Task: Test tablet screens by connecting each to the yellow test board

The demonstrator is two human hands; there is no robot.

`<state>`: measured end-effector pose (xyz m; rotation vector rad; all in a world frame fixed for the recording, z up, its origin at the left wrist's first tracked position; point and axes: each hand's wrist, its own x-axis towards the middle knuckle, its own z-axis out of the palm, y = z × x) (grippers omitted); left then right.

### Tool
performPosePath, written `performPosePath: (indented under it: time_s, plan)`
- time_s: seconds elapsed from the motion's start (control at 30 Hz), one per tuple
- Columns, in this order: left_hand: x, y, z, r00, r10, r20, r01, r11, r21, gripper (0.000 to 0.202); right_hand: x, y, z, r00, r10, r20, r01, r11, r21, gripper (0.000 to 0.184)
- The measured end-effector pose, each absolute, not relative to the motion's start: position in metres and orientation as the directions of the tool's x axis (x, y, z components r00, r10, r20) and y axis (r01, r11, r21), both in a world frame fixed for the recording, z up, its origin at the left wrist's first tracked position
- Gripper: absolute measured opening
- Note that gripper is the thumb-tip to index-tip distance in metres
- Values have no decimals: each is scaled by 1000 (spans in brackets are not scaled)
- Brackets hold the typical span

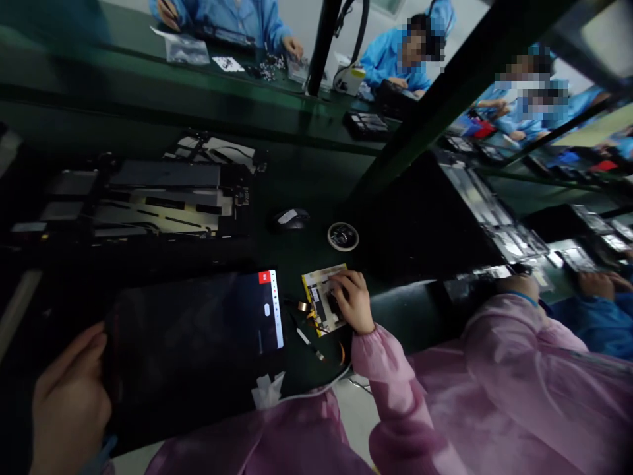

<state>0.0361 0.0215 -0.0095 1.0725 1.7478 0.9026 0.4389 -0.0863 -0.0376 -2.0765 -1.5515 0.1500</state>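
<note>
My left hand grips the left edge of a dark tablet, thumb on its face. The tablet lies tilted over the table's near edge, and its screen is dark except for a red mark and a white strip on its right side. My right hand, in a pink sleeve, rests with bent fingers on a small yellow circuit board just right of the tablet. The fingertips press on a dark part of the board. A thin tool lies below the board.
An opened device chassis lies further back, with a dark mouse and a tape roll to its right. White tissue sits at the near edge. Trays of parts line the right. People in blue work at the benches behind and right.
</note>
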Motion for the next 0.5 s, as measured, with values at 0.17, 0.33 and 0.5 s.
performPosePath:
  time_s: [0.17, 0.33, 0.5]
  plan:
    - [58, 27, 10, -368, 812, -453, -44, 471, 881, 22, 441, -88, -43, 305, 916, 261, 870, -157, -468, 25]
    - [56, 33, -7, -357, 839, -410, -101, 402, 910, 31, 442, -86, -45, 289, 910, 298, 870, -119, -479, 26]
    - [46, 36, -35, -286, 907, -310, -103, 293, 951, 37, 442, -86, -45, 269, 907, 325, 883, -98, -458, 28]
